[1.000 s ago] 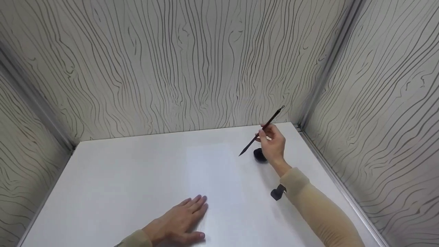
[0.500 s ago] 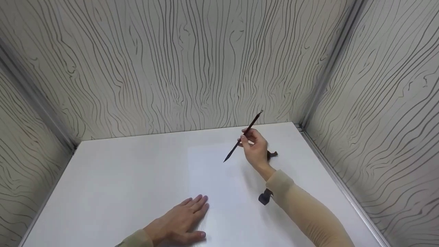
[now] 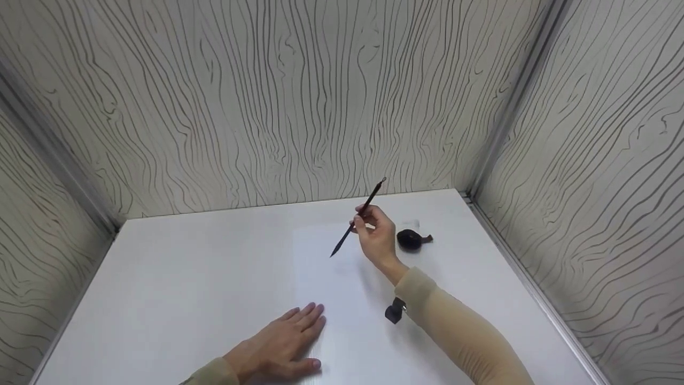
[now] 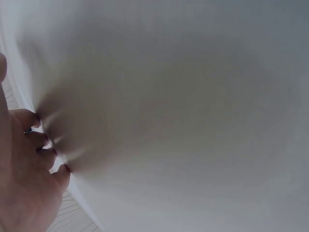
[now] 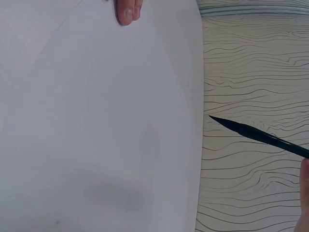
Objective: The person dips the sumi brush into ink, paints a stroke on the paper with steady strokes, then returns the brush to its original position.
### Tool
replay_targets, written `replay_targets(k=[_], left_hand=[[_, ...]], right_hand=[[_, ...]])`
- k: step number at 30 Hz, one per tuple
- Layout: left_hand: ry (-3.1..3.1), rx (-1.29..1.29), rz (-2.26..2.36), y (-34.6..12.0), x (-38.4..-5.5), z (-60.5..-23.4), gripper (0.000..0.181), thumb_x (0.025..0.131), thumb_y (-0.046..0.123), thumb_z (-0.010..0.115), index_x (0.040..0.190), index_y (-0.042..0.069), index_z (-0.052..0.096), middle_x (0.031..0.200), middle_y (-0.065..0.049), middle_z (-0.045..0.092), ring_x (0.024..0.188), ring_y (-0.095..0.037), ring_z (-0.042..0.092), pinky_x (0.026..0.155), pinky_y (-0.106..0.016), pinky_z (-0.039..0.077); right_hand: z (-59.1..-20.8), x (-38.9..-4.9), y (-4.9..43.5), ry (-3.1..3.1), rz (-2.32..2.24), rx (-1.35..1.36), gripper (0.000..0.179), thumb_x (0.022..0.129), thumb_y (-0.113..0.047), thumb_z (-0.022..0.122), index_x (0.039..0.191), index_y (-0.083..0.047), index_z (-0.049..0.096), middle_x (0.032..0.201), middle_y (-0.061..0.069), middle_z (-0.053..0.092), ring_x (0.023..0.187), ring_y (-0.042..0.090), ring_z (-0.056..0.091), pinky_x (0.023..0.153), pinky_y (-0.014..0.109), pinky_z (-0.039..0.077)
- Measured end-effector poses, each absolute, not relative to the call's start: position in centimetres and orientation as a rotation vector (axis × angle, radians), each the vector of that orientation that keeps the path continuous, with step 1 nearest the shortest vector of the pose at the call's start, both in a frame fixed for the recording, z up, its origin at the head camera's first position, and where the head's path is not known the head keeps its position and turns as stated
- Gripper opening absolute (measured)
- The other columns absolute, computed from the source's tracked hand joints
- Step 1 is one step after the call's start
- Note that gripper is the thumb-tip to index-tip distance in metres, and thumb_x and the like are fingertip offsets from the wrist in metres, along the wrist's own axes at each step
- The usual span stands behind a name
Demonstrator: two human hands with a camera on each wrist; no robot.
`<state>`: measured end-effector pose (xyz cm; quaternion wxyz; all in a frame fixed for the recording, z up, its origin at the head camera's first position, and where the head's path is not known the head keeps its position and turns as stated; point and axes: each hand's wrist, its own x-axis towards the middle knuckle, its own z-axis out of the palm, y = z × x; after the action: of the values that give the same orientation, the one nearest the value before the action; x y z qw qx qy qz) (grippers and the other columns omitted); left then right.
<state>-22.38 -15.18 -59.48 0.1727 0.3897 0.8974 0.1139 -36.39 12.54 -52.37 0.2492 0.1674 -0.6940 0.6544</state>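
Note:
My right hand (image 3: 378, 238) pinches a dark calligraphy brush (image 3: 342, 239) by its shaft, above a pale sheet of paper (image 3: 326, 278). The brush slants, its pointed dark tip down to the left and a small loop at its upper end. In the right wrist view, the tip of the brush (image 5: 241, 129) hangs apart from the paper (image 5: 111, 106). My left hand (image 3: 283, 342) lies flat with spread fingers at the paper's left side. Its fingertips touch the surface in the left wrist view, where the hand (image 4: 29, 169) shows at the left edge.
A dark round object (image 3: 409, 240) with a short brown stub stands right of my right hand. Behind it lies a small clear piece (image 3: 410, 224). The white table (image 3: 176, 278) is bordered by wood-patterned panels (image 3: 299, 107). A black device (image 3: 394, 312) hangs from my right wrist.
My right hand has carried the brush to the left and slightly nearer, over the paper. The dark round object, partly hidden before, now shows whole. My left hand has stayed still.

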Motion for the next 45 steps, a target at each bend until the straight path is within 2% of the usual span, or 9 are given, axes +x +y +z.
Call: replay_targets(k=[3, 8, 11, 20, 29, 35, 45], left_hand=[[2.549, 1.12, 0.325, -15.2, -22.4, -59.5, 0.099, 0.105, 0.086, 0.029, 0.182, 0.025, 0.017, 0.191, 0.005, 0.01, 0.18, -0.026, 0.015, 0.145, -0.057, 0.023], [2.563, 1.156, 0.321, -15.2, -22.4, -59.6, 0.097, 0.107, 0.081, 0.033, 0.182, 0.02, 0.021, 0.191, -0.001, 0.014, 0.179, -0.028, 0.019, 0.143, -0.058, 0.025], [2.561, 1.135, 0.322, -15.1, -22.5, -59.7, 0.098, 0.106, 0.084, 0.032, 0.182, 0.023, 0.019, 0.191, 0.003, 0.013, 0.18, -0.027, 0.018, 0.144, -0.058, 0.024], [2.557, 1.119, 0.303, -15.0, -22.6, -59.6, 0.099, 0.105, 0.086, 0.031, 0.182, 0.024, 0.019, 0.191, 0.003, 0.012, 0.18, -0.026, 0.017, 0.144, -0.058, 0.024], [2.566, 1.121, 0.301, -15.1, -22.3, -59.4, 0.098, 0.106, 0.086, 0.031, 0.182, 0.025, 0.017, 0.191, 0.004, 0.011, 0.18, -0.026, 0.017, 0.144, -0.057, 0.024], [2.572, 1.118, 0.301, -15.0, -22.4, -59.6, 0.098, 0.106, 0.086, 0.03, 0.182, 0.025, 0.02, 0.191, 0.004, 0.014, 0.179, -0.026, 0.019, 0.144, -0.056, 0.025], [2.57, 1.111, 0.296, -15.0, -22.4, -59.6, 0.099, 0.106, 0.087, 0.031, 0.182, 0.024, 0.02, 0.191, 0.002, 0.014, 0.179, -0.028, 0.019, 0.143, -0.058, 0.026]], right_hand=[[-52.7, -36.4, 11.8, -1.922, 1.752, 0.458, 0.014, 0.106, 0.008, 0.069, 0.12, 0.009, 0.069, 0.106, 0.032, 0.072, 0.093, 0.02, 0.081, 0.084, 0.034, 0.072], [-53.4, -36.4, 10.9, -1.963, 1.73, 0.463, 0.013, 0.108, 0.004, 0.069, 0.121, 0.005, 0.07, 0.109, 0.031, 0.073, 0.097, 0.032, 0.082, 0.086, 0.032, 0.071], [-53.9, -36.5, 10.5, -1.968, 1.744, 0.468, 0.014, 0.108, 0.003, 0.069, 0.122, 0.004, 0.07, 0.109, 0.029, 0.073, 0.099, 0.035, 0.082, 0.087, 0.033, 0.071], [-55.0, -36.1, 9.1, -2.038, 1.686, 0.494, 0.017, 0.107, 0.002, 0.071, 0.124, -0.002, 0.071, 0.112, 0.017, 0.077, 0.102, 0.034, 0.083, 0.089, 0.033, 0.071], [-55.6, -36.3, 7.8, -2.017, 1.661, 0.529, 0.016, 0.108, -0.001, 0.072, 0.123, -0.003, 0.072, 0.112, 0.015, 0.078, 0.102, 0.033, 0.083, 0.088, 0.027, 0.07], [-56.2, -36.6, 7.3, -2.002, 1.634, 0.535, 0.017, 0.107, 0.002, 0.072, 0.124, 0.003, 0.07, 0.113, 0.016, 0.078, 0.101, 0.034, 0.083, 0.088, 0.029, 0.07], [-57.1, -36.5, 7.2, -2.054, 1.628, 0.505, 0.018, 0.107, 0.0, 0.072, 0.124, -0.006, 0.072, 0.114, 0.014, 0.079, 0.104, 0.032, 0.083, 0.088, 0.026, 0.07]])
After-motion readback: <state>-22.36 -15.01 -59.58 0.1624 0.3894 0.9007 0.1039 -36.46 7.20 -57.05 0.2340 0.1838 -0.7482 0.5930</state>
